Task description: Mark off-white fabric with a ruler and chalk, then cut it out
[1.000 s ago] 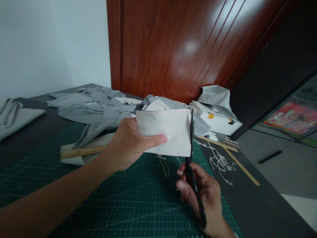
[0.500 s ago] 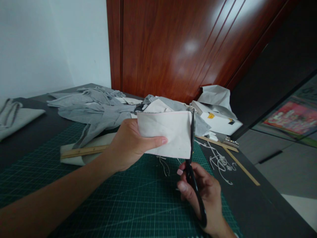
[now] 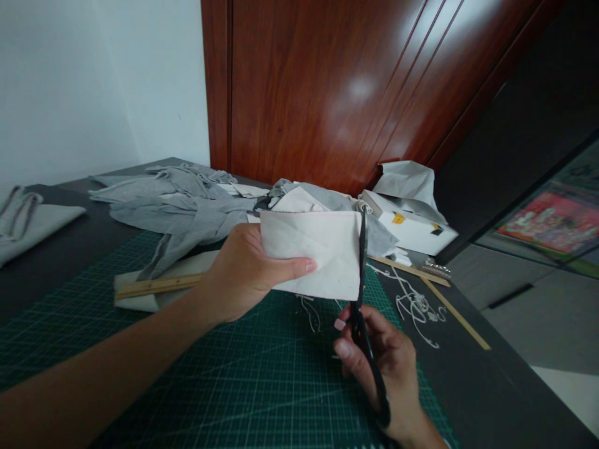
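Left hand (image 3: 243, 274): pinching white cloth (image 3: 318, 252), held above green mat (image 3: 187, 374).
Right hand (image 3: 384, 368): gripping black scissors (image 3: 364, 312), blades at cloth's right edge.

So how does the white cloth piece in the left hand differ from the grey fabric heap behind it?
The white cloth piece is a small, flat, off-white rectangle; the grey fabric heap is larger, grey and rumpled. The white piece is held up off the green cutting mat by the left hand, with the scissors in the right hand along its right edge; the grey heap lies untouched on the table. Both look like plain cloth.
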`<state>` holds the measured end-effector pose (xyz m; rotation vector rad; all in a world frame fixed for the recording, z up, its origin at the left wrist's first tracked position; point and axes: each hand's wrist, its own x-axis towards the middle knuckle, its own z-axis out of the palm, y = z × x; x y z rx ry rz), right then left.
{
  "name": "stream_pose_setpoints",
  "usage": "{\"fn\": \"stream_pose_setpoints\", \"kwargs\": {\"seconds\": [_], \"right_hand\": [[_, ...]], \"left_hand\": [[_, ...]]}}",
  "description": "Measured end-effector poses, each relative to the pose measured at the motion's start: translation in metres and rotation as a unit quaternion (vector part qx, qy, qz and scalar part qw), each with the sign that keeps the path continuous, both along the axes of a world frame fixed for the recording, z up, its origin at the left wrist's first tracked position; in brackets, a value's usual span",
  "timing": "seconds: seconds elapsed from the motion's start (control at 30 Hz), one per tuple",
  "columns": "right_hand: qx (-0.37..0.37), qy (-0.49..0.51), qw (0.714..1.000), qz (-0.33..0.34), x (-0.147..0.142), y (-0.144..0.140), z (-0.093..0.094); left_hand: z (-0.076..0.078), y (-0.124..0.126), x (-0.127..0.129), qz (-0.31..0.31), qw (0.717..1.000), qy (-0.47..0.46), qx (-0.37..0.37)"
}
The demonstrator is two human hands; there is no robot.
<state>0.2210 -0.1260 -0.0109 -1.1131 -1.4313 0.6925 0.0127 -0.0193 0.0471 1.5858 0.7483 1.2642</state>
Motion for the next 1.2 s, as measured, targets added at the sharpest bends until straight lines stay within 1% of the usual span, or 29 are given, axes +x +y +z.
{"fn": "stream_pose_setpoints", "kwargs": {"seconds": [0.23, 0.37, 0.5, 0.73, 1.0, 1.2], "right_hand": [[-0.003, 0.025, 0.999, 0.021, 0.0018, 0.0018, -0.0047], [-0.002, 0.017, 1.000, 0.016, 0.0001, 0.0012, -0.0023], [-0.003, -0.005, 1.000, 0.009, -0.0001, -0.0009, 0.0000], [-0.005, -0.018, 1.000, 0.001, 0.0021, -0.0024, -0.0012], [0.004, -0.015, 1.000, -0.006, -0.0006, -0.0014, 0.0011], [-0.003, -0.009, 1.000, -0.005, 0.0006, -0.0027, -0.0019]], "left_hand": [[-0.0019, 0.0001, 0.0000, -0.011, 1.000, 0.001, -0.002], [-0.0024, 0.0003, 0.0001, -0.006, 1.000, 0.004, -0.006], [-0.0008, -0.0009, 0.0008, -0.015, 1.000, -0.002, -0.007], [-0.0005, -0.0014, 0.0011, -0.014, 1.000, -0.008, -0.008], [-0.0004, -0.0007, -0.0002, -0.008, 1.000, 0.004, -0.002], [-0.0004, -0.0007, -0.0010, -0.012, 1.000, 0.007, 0.004]]}}
